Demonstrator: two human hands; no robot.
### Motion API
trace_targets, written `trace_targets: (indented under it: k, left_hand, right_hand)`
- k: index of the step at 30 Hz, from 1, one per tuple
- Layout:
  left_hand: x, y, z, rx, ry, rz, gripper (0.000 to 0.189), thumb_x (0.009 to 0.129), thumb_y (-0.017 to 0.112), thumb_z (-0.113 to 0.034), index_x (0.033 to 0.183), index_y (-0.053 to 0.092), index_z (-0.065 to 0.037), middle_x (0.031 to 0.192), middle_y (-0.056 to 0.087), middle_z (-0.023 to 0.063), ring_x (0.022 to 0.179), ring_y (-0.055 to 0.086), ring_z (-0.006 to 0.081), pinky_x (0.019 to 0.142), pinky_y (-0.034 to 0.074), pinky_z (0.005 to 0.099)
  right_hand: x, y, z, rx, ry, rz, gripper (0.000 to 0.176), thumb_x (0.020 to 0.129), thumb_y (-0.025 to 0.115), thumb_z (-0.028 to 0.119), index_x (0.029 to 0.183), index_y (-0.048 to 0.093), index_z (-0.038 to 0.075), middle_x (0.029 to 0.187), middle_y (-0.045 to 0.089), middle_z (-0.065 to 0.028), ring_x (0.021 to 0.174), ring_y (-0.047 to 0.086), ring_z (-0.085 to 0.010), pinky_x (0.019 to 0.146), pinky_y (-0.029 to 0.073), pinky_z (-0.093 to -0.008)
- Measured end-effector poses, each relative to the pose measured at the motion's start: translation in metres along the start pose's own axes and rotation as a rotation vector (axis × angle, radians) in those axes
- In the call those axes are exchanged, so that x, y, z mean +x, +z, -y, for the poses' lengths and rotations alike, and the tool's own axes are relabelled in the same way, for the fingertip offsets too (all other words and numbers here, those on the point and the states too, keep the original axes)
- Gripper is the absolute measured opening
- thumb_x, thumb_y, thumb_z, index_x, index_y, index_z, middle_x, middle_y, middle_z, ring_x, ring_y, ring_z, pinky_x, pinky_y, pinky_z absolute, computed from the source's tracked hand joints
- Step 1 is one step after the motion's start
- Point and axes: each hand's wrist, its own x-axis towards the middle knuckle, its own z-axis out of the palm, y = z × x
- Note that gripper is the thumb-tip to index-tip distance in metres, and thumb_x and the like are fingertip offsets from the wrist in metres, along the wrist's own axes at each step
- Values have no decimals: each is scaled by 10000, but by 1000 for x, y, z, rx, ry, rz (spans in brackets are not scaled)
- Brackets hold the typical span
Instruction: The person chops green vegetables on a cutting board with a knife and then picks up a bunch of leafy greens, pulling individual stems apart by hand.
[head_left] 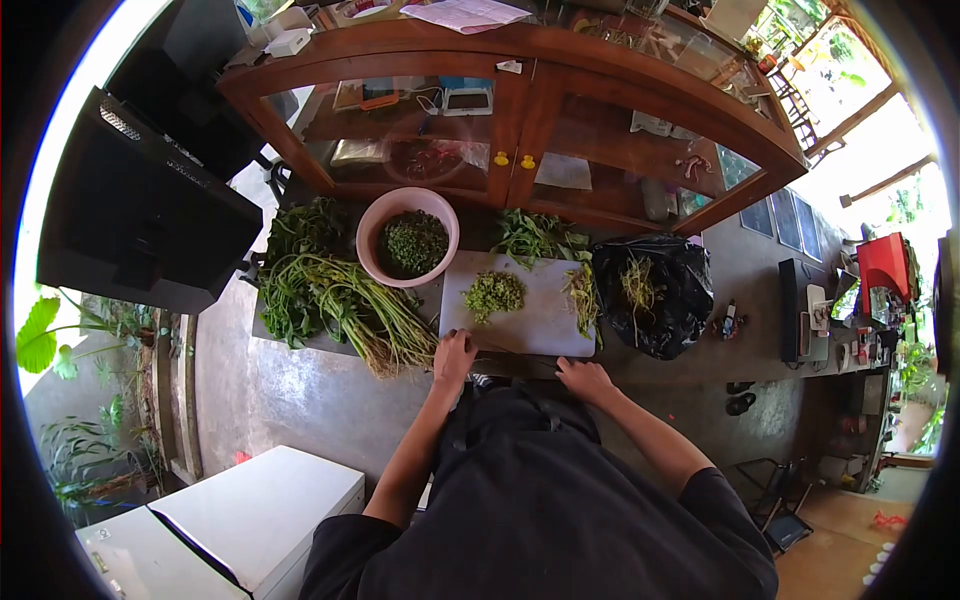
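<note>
A white cutting board [540, 325] lies at the counter's front edge, bearing a heap of chopped green stems [494, 293] and some loose yellowish trimmings [580, 297] along its right side. My left hand [455, 356] is closed, its curled fingers right at the board's near left corner. Near the right end of the same edge, my right hand [584, 380] is closed too, knuckles up. A thin dark line runs along the board's front edge between them; I cannot tell what the fingers hold. Beyond the board sits a pink basin [367, 240] of chopped greens [412, 245].
Long-stemmed leafy greens [365, 308] are piled left of the board, with more leaves [538, 238] behind it. To the right stands a black plastic bag [680, 290] containing trimmings [638, 285]. A glass-doored wooden cabinet [520, 130] borders the counter's back; a white refrigerator [250, 520] stands behind me, left.
</note>
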Motion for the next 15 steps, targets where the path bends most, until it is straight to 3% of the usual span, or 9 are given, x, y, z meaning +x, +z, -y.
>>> trace_targets:
  k: [6, 8, 15]
  left_hand:
    - [0, 1, 0, 9, 37, -1, 162, 785, 617, -123, 912, 646, -26, 901, 641, 178, 835, 629, 379, 747, 524, 450]
    - [2, 2, 1, -33, 56, -48, 136, 786, 615, -78, 901, 652, -16, 923, 639, 183, 845, 619, 394, 737, 507, 457]
    - [5, 1, -1, -23, 56, -93, 148, 807, 607, -64, 928, 672, -6, 930, 643, 175, 848, 624, 385, 753, 509, 448]
  right_hand:
    - [19, -17, 2, 3, 69, -14, 281, 959, 457, 335, 1079, 460, 81, 917, 656, -189, 800, 637, -414, 674, 502, -541]
    - [26, -19, 2, 10, 36, -125, 278, 947, 477, 327, 1047, 468, 69, 847, 666, -181, 774, 653, -413, 656, 514, -539]
    - [28, -34, 22, 6, 19, -84, 294, 947, 475, 332, 1075, 486, 68, 878, 662, -192, 793, 649, -407, 669, 513, -530]
